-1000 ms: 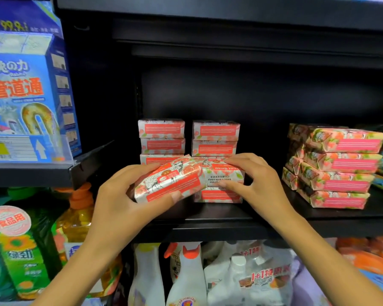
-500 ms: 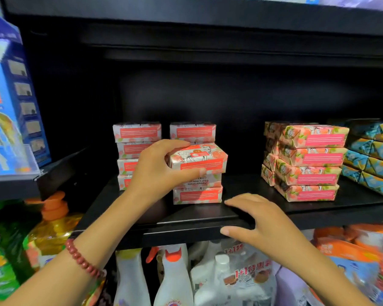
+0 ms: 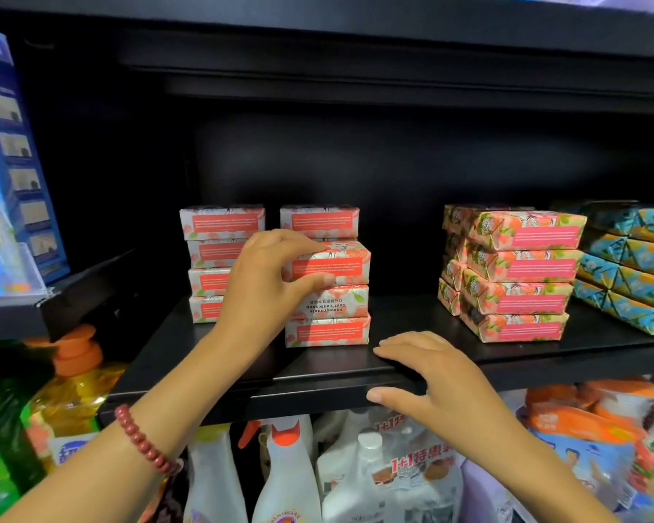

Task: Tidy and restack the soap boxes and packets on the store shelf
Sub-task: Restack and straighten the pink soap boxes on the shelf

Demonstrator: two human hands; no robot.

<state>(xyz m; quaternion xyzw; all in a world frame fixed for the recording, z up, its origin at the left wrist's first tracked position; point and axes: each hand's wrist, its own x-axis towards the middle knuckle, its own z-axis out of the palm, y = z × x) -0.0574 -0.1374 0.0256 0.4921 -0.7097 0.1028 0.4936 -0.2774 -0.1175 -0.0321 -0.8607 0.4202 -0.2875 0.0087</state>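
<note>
Pink and white soap boxes stand in stacks on the black shelf (image 3: 412, 322). My left hand (image 3: 265, 288) grips the top soap box (image 3: 337, 263) of the front stack (image 3: 327, 315), fingers over its top and thumb under its front. Behind are a left stack (image 3: 219, 235) and a back box (image 3: 320, 220). My right hand (image 3: 427, 375) rests on the shelf's front edge with its fingers straight, holding nothing. One box in the front stack lies with its label upside down (image 3: 329, 302).
Wrapped peach-pink soap packets (image 3: 521, 273) are piled at the right, with blue and orange packets (image 3: 631, 258) beyond them. A blue carton (image 3: 8, 175) stands on a side shelf at left. Bottles (image 3: 287, 477) and refill pouches (image 3: 582, 439) fill the shelf below.
My left hand has carried a soap box from the front up onto the front stack. My right hand has left the boxes and come down to the shelf edge. The view has shifted right.
</note>
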